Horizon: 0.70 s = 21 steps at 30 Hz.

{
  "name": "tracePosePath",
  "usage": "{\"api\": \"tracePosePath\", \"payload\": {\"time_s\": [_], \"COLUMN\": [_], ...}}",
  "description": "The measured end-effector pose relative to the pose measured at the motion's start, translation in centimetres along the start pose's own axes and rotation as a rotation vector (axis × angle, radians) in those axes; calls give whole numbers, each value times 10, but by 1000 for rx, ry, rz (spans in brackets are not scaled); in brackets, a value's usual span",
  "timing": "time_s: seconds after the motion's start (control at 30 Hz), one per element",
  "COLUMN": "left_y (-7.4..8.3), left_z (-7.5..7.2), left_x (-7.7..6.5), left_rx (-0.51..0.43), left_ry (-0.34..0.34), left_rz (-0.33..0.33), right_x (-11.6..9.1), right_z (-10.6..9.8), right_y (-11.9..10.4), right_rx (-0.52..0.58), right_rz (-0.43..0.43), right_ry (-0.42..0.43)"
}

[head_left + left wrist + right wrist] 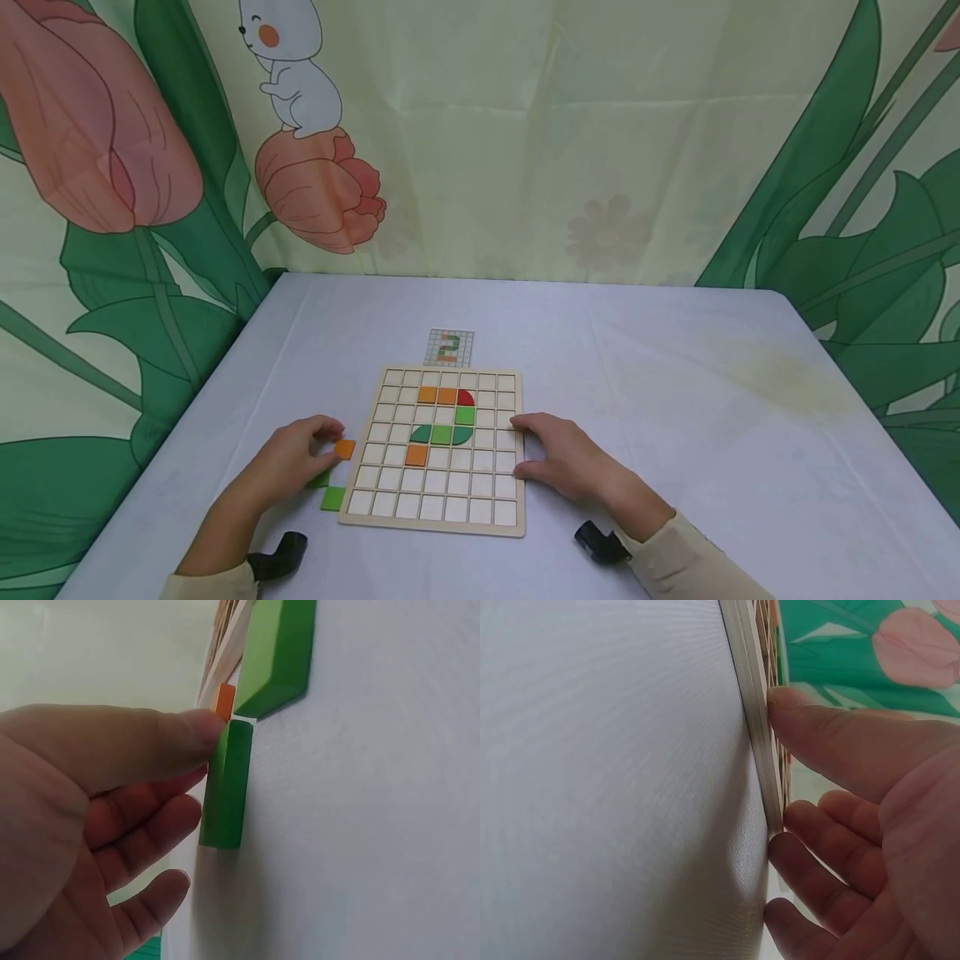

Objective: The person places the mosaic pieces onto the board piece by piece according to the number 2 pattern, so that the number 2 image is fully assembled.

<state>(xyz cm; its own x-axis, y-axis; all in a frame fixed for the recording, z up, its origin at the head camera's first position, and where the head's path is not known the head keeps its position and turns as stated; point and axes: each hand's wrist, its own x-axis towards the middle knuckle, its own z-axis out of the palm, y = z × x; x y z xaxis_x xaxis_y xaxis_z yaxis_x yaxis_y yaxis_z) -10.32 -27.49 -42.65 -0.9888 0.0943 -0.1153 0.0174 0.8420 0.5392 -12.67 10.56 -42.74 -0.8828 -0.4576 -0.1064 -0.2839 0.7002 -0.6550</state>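
Observation:
A wooden grid board (431,527) lies on the table with orange, green and red tiles set in some of its cells. Left of it, my left hand (285,462) pinches an orange square tile (346,450) between thumb and fingers. A dark green tile (227,787) is just under that hand, partly hidden in the head view. Nearer the board's lower left corner lies a light green square tile (333,499). My right hand (566,458) touches the board's right edge with thumb and fingertips, its fingers loosely bent.
Behind the board lies a small card (431,348) printed with a grid and a coloured figure. White cloth covers the table (675,400). A curtain (525,167) with flowers and a white animal hangs behind. Black wrist devices (279,558) are at both wrists.

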Motion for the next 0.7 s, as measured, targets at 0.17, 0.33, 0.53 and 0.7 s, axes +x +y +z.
{"api": "tracePosePath", "payload": {"time_s": [0.17, 0.33, 0.53, 0.7], "left_y": [0, 1, 4, 5], "left_z": [0, 0, -1, -2], "left_x": [1, 2, 3, 2], "left_rx": [10, 24, 44, 52], "left_ry": [0, 9, 18, 30], "left_rz": [1, -11, -5, 6], "right_x": [0, 0, 1, 0], "right_z": [0, 0, 0, 1], "right_y": [0, 0, -1, 0], "right_rx": [-6, -3, -3, 0], "right_rz": [-11, -8, 6, 12], "right_ry": [2, -1, -3, -1]}}
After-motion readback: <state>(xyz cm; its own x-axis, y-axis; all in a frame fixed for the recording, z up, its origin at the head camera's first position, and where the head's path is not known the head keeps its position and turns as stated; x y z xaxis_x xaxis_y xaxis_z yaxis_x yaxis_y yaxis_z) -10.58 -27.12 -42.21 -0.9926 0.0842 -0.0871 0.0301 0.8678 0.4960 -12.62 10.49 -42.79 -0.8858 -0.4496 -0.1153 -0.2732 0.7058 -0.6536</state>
